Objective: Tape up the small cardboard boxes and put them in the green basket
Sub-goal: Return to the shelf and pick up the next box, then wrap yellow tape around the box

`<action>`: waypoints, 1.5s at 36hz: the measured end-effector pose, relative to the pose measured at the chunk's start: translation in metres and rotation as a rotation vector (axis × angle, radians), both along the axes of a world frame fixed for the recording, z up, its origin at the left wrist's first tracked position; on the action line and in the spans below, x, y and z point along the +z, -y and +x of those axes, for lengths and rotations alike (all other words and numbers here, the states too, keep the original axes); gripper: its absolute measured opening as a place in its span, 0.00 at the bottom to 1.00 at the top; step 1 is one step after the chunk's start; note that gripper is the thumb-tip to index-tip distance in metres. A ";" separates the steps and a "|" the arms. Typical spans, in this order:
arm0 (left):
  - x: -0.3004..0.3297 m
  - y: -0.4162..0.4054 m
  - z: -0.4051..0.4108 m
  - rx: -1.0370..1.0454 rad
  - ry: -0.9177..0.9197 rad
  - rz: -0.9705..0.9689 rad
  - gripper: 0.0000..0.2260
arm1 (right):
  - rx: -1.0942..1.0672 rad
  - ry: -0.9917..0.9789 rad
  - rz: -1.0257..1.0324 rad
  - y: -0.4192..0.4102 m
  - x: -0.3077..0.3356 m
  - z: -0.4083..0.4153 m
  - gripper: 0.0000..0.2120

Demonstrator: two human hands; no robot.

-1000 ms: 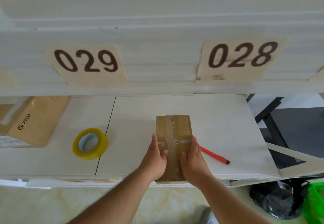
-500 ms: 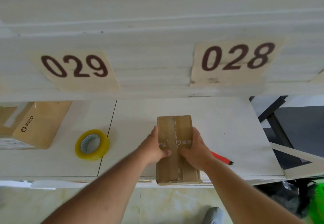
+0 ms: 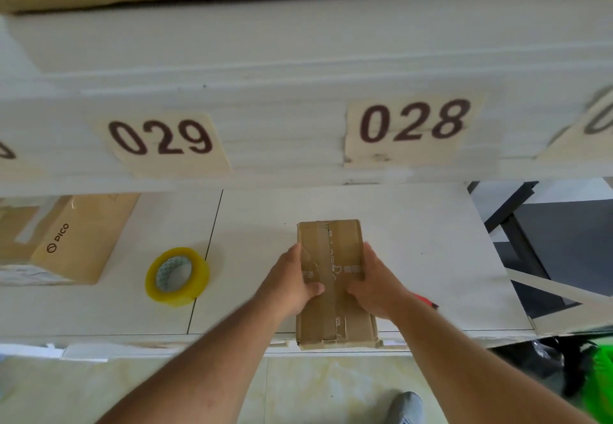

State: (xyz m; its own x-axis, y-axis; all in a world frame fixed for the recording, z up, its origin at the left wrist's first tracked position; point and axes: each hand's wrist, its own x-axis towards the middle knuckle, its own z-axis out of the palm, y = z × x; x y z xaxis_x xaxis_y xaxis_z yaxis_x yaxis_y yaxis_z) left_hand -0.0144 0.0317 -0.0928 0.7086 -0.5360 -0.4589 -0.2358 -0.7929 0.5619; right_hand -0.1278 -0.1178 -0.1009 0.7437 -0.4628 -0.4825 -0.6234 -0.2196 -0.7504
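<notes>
A small cardboard box (image 3: pixel 331 248) with a strip of tape down its middle lies lengthwise at the front edge of the white table (image 3: pixel 431 241), its near end overhanging slightly. My left hand (image 3: pixel 292 284) grips its left side, thumb on top. On the opposite side my right hand (image 3: pixel 374 287) grips the box, thumb also on top. A roll of yellow tape (image 3: pixel 177 276) lies flat on the table to the left. A sliver of the green basket (image 3: pixel 603 380) shows at the lower right, below the table.
A larger PICO cardboard box (image 3: pixel 76 238) sits at the far left. The red tip of a cutter (image 3: pixel 428 301) pokes out behind my right wrist. A white shelf front with labels 029 and 028 overhangs the table. A black bag (image 3: pixel 547 354) lies beside the basket.
Both hands have slid from the box's near end to grip its sides, and the box has shifted slightly toward me over the table edge. The view has tilted a little.
</notes>
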 end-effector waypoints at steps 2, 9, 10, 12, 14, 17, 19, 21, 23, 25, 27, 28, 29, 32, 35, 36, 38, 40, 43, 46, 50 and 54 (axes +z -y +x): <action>-0.008 -0.012 -0.016 0.089 0.075 -0.067 0.26 | -0.014 -0.006 -0.061 -0.012 0.005 -0.015 0.20; -0.023 -0.047 -0.061 0.143 0.079 -0.073 0.27 | 0.013 -0.105 -0.218 -0.054 0.008 -0.064 0.23; -0.023 -0.048 -0.063 0.152 0.074 -0.081 0.27 | 0.017 -0.116 -0.231 -0.057 0.008 -0.066 0.22; -0.022 -0.048 -0.067 0.168 0.075 -0.074 0.28 | 0.017 -0.146 -0.243 -0.063 0.007 -0.066 0.24; -0.020 -0.043 -0.071 0.172 0.097 -0.041 0.29 | 0.007 -0.184 -0.258 -0.066 0.005 -0.064 0.27; -0.016 -0.039 -0.077 0.185 0.136 -0.009 0.27 | 0.000 -0.232 -0.256 -0.068 0.002 -0.063 0.32; -0.010 -0.039 -0.077 0.162 0.143 0.013 0.26 | 0.011 -0.221 -0.240 -0.065 -0.002 -0.066 0.33; -0.005 -0.042 -0.075 0.107 0.136 0.027 0.26 | 0.052 -0.233 -0.219 -0.062 0.001 -0.068 0.34; -0.001 -0.049 -0.071 0.068 0.087 0.008 0.28 | 0.097 -0.246 -0.215 -0.061 0.011 -0.068 0.33; -0.001 -0.054 -0.067 0.036 0.035 -0.030 0.28 | 0.115 -0.249 -0.208 -0.062 0.028 -0.070 0.30; -0.001 -0.068 -0.056 0.031 0.016 -0.056 0.26 | 0.144 -0.248 -0.215 -0.064 0.041 -0.071 0.27; -0.003 -0.075 -0.049 0.038 0.020 -0.056 0.27 | 0.142 -0.248 -0.231 -0.062 0.044 -0.073 0.28; -0.004 -0.085 -0.039 0.049 0.033 -0.043 0.28 | 0.121 -0.262 -0.247 -0.060 0.049 -0.076 0.30; -0.012 -0.118 0.001 0.100 0.144 0.067 0.27 | 0.075 -0.242 -0.255 -0.052 0.052 -0.092 0.34; -0.020 -0.152 0.044 0.171 0.277 0.184 0.20 | 0.061 -0.238 -0.236 -0.051 0.069 -0.108 0.32; -0.022 -0.161 0.057 0.185 0.318 0.205 0.18 | 0.045 -0.240 -0.235 -0.051 0.075 -0.111 0.31; -0.027 -0.174 0.079 0.224 0.357 0.247 0.17 | 0.037 -0.258 -0.242 -0.053 0.082 -0.119 0.29; -0.034 -0.184 0.096 0.228 0.337 0.326 0.20 | 0.042 -0.276 -0.249 -0.053 0.085 -0.127 0.29; -0.053 -0.191 0.112 0.130 0.235 0.423 0.30 | 0.060 -0.305 -0.258 -0.052 0.089 -0.132 0.28; -0.055 -0.189 0.109 0.045 0.314 0.510 0.28 | 0.094 -0.331 -0.276 -0.054 0.090 -0.132 0.28; -0.044 -0.182 0.098 -0.042 0.515 0.650 0.19 | 0.136 -0.330 -0.291 -0.054 0.090 -0.127 0.28; -0.030 -0.183 0.092 0.083 0.434 0.511 0.18 | 0.134 -0.290 -0.296 -0.057 0.099 -0.119 0.26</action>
